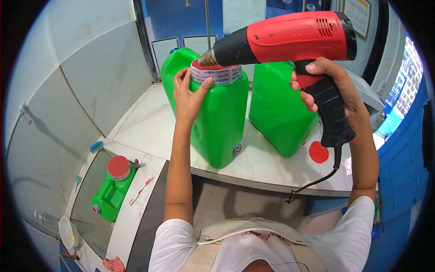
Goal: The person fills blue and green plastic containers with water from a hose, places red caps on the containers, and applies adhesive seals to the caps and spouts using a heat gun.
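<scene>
My right hand (333, 84) is wrapped round the black grip of a red and black heat gun (294, 38). Its metal nozzle points left, at the top of a tall green water jug (217, 122) on the white counter. A printed clear shrink seal (217, 75) circles the neck, around a red cap (201, 67) partly covered by the nozzle. Against the near left side of that seal, my left hand (190, 90) presses with thumb and fingers. A second green jug (281, 109) stands just to the right, its top hidden behind the heat gun.
A loose red cap (319, 152) lies on the counter at right. The heat gun's black cord (317, 181) hangs past the front edge. In a basin at lower left sits another green jug (111, 195), with a toothbrush (141, 190) on the ledge beside it and a white bowl (68, 231) nearby.
</scene>
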{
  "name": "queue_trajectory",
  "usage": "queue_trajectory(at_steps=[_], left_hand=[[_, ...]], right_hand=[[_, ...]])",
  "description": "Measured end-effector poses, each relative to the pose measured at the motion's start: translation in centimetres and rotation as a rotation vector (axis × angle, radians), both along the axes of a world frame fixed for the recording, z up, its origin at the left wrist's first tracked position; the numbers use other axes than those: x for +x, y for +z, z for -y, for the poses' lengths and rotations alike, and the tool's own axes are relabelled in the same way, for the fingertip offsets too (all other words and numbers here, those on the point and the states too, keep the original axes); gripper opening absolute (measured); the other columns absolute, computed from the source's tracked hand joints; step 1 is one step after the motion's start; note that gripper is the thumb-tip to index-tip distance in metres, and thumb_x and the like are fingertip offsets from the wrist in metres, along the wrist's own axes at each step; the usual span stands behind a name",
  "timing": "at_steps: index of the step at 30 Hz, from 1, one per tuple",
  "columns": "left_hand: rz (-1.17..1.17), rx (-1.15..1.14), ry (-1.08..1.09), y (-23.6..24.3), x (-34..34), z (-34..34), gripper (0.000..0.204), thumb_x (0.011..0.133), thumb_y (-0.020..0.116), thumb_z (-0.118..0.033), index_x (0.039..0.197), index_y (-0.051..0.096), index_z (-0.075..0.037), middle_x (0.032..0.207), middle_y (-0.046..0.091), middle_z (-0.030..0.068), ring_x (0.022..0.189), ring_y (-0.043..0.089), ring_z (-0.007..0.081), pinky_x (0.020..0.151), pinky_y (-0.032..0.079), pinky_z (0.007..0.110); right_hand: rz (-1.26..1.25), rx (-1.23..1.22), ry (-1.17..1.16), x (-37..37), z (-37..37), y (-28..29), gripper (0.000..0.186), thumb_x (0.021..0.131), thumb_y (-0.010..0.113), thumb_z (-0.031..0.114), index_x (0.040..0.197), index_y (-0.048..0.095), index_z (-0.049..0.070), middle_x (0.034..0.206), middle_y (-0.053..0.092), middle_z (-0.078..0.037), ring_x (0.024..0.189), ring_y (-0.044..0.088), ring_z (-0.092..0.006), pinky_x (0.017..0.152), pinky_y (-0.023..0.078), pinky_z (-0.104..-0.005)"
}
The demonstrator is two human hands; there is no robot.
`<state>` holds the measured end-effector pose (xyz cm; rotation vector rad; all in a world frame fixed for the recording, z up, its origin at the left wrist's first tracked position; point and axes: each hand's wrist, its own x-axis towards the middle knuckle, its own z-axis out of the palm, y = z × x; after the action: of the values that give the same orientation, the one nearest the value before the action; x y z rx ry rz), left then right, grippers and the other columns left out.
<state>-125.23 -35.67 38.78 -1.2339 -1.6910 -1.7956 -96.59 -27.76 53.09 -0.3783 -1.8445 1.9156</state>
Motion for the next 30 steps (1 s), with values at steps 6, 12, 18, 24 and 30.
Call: queue_trajectory(at_steps=[6, 12, 18, 24, 30], left_hand=[[0.057, -0.092, 0.065, -0.6, -0.1, 0.0, 0.073, 0.072, 0.066, -0.052, 0.121, 0.051, 0.000, 0.122, 0.043, 0.0177, 0.120, 0.030, 0.0312, 0.100, 0.026, 0.044], [0.060, -0.098, 0.055, -0.6, -0.2, 0.0, 0.071, 0.072, 0.066, -0.052, 0.121, 0.052, -0.001, 0.122, 0.043, 0.0177, 0.119, 0.031, 0.0311, 0.100, 0.026, 0.043], [0.065, -0.113, 0.033, -0.4, -0.3, 0.3, 0.068, 0.073, 0.066, -0.051, 0.121, 0.053, -0.004, 0.122, 0.042, 0.0179, 0.120, 0.030, 0.0300, 0.101, 0.025, 0.043], [0.170, -0.024, -0.170, -0.2, -0.1, 0.8, 0.058, 0.085, 0.052, -0.045, 0.124, 0.048, -0.003, 0.124, 0.041, 0.0166, 0.123, 0.028, 0.0280, 0.103, 0.021, 0.038], [0.311, 0.080, -0.220, -0.2, 0.2, 2.9, 0.057, 0.087, 0.044, -0.045, 0.127, 0.046, -0.004, 0.126, 0.043, 0.0142, 0.125, 0.029, 0.0250, 0.104, 0.017, 0.042]], right_hand=[[-0.090, -0.066, 0.050, 3.3, -0.3, -1.3, 0.026, 0.076, 0.056, 0.018, 0.085, 0.054, -0.007, 0.074, 0.058, -0.013, 0.046, 0.055, -0.0137, 0.040, 0.048, -0.0226], [-0.158, -0.176, 0.027, 5.4, -1.0, -3.2, 0.027, 0.076, 0.054, 0.017, 0.086, 0.053, -0.008, 0.073, 0.057, -0.014, 0.046, 0.054, -0.0150, 0.039, 0.048, -0.0229], [-0.147, -0.213, 0.030, 6.6, -3.3, -6.4, 0.026, 0.076, 0.052, 0.021, 0.086, 0.053, -0.003, 0.074, 0.056, -0.013, 0.047, 0.054, -0.0153, 0.042, 0.047, -0.0256], [-0.253, -0.193, -0.100, 6.2, -2.4, -11.7, 0.027, 0.074, 0.052, 0.020, 0.089, 0.051, -0.003, 0.076, 0.056, -0.011, 0.053, 0.056, -0.0150, 0.046, 0.047, -0.0269], [-0.265, -0.032, -0.116, 5.6, 1.9, -14.9, 0.037, 0.068, 0.057, 0.023, 0.091, 0.050, -0.005, 0.080, 0.054, -0.014, 0.056, 0.057, -0.0181, 0.048, 0.047, -0.0270]])
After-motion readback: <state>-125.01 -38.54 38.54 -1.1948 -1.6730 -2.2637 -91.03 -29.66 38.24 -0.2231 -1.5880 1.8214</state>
